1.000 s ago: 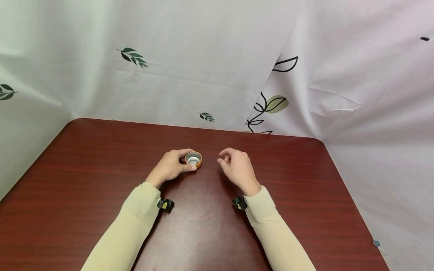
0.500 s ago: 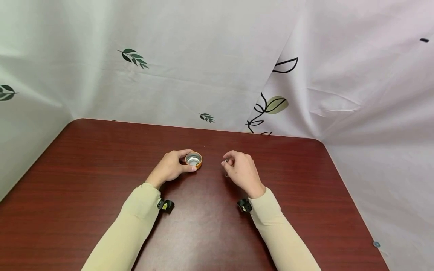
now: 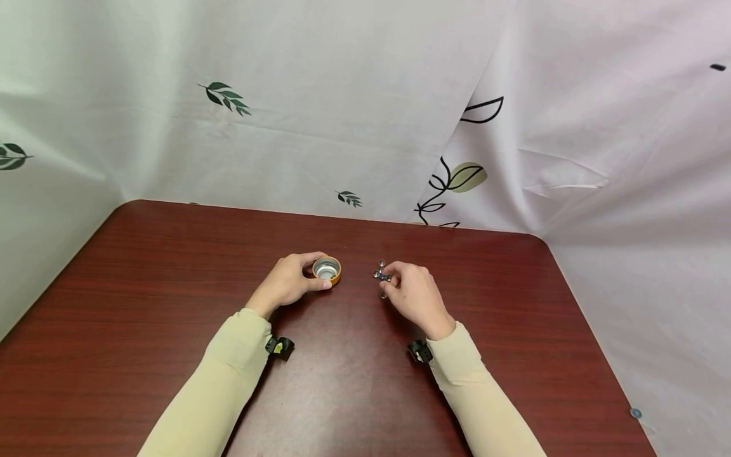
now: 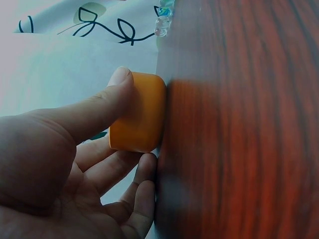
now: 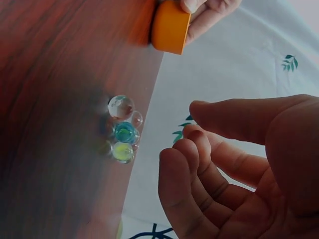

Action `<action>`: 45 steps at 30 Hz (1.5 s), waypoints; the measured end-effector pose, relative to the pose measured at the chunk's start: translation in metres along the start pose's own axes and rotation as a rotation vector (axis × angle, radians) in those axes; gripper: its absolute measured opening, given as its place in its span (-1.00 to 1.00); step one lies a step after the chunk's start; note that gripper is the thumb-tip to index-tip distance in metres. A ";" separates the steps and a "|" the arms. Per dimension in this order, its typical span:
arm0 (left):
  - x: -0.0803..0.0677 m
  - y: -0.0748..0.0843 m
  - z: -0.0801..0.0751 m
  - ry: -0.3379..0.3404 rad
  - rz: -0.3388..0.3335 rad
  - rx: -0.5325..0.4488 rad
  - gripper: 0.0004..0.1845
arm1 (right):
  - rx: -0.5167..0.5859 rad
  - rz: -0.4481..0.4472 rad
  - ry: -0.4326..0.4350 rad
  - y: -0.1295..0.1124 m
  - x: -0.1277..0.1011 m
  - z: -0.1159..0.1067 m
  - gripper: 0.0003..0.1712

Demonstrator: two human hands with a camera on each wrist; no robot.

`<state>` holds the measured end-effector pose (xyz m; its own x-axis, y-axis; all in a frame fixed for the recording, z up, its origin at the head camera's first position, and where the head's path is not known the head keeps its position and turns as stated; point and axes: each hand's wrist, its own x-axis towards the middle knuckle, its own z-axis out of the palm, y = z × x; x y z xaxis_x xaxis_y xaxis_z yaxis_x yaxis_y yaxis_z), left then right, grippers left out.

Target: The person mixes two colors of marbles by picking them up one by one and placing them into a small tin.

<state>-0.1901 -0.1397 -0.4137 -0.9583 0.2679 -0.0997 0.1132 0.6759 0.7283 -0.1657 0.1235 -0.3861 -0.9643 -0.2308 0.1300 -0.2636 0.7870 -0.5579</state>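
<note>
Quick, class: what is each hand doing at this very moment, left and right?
Left hand: holds the orange cap between thumb and fingers.
Right hand: holds nothing, fingers loosely curled beside the marbles.

Bright, even, soft light; faint shadows under the forearms, a dull sheen on the near table (image 3: 342, 393). Both wrist views show soft, blurred wood grain

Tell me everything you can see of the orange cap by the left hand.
The orange cap is small, round and low, with a smooth orange outer wall that looks like plastic and a shiny silver, metal-looking inside. It sits on the dark red wood-grain table with its open side up and nothing visible inside. The left hand holds it, thumb on one side of the wall and fingers curled round the other. The marbles lie apart from it.
</note>
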 end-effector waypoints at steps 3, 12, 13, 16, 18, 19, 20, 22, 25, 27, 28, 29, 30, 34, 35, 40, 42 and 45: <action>0.001 0.000 0.000 0.001 0.003 0.002 -0.39 | -0.006 -0.005 -0.007 0.002 -0.002 0.000 -0.85; 0.001 0.001 0.002 -0.003 -0.011 0.002 -0.37 | 0.012 -0.020 -0.023 0.006 -0.004 0.002 -0.82; 0.002 0.001 0.002 -0.003 -0.015 0.000 -0.36 | 0.013 -0.019 -0.025 0.006 -0.004 0.002 -0.82; 0.002 0.001 0.002 -0.006 -0.016 -0.001 -0.35 | 0.016 -0.017 -0.033 0.007 -0.005 0.003 -0.81; 0.002 0.001 0.002 -0.006 -0.021 -0.005 -0.35 | 0.018 -0.015 -0.039 0.007 -0.005 0.003 -0.80; 0.002 0.000 0.002 -0.008 -0.019 -0.004 -0.35 | 0.017 -0.012 -0.042 0.007 -0.005 0.004 -0.80; 0.002 0.000 0.003 -0.010 -0.018 -0.005 -0.36 | 0.018 -0.009 -0.046 0.007 -0.005 0.004 -0.79; 0.002 0.000 0.003 -0.010 -0.021 -0.006 -0.36 | 0.016 -0.002 -0.056 0.007 -0.005 0.003 -0.78; 0.002 0.000 0.003 -0.010 -0.017 -0.002 -0.37 | 0.002 0.002 -0.068 0.008 -0.005 0.003 -0.76; 0.001 0.000 0.002 -0.009 -0.016 -0.002 -0.37 | -0.011 0.005 -0.075 0.008 -0.004 0.003 -0.75; 0.001 0.000 0.002 -0.010 -0.017 -0.002 -0.37 | -0.016 0.007 -0.078 0.009 -0.004 0.004 -0.75; 0.001 0.000 0.001 -0.010 -0.014 -0.002 -0.36 | -0.021 0.009 -0.080 0.009 -0.004 0.004 -0.75; 0.001 0.000 0.001 -0.011 -0.013 -0.002 -0.37 | -0.024 0.012 -0.082 0.010 -0.004 0.004 -0.76; 0.001 0.000 0.000 -0.010 -0.011 -0.004 -0.36 | -0.012 0.026 -0.090 0.012 -0.003 0.005 -0.78; 0.001 0.000 0.000 -0.010 -0.011 -0.003 -0.36 | -0.007 0.027 -0.092 0.013 -0.003 0.005 -0.79; 0.001 0.002 0.000 -0.004 -0.009 -0.005 -0.36 | -0.002 0.038 -0.107 0.015 -0.002 0.007 -0.79; 0.001 0.002 0.000 -0.002 -0.004 -0.006 -0.36 | -0.006 0.044 -0.115 0.016 -0.002 0.008 -0.79; 0.001 0.002 0.000 -0.001 0.001 -0.007 -0.36 | -0.010 0.042 -0.122 0.017 -0.001 0.009 -0.80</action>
<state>-0.1910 -0.1377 -0.4127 -0.9580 0.2688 -0.0998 0.1120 0.6711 0.7328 -0.1688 0.1324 -0.4032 -0.9643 -0.2649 0.0057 -0.2239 0.8032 -0.5520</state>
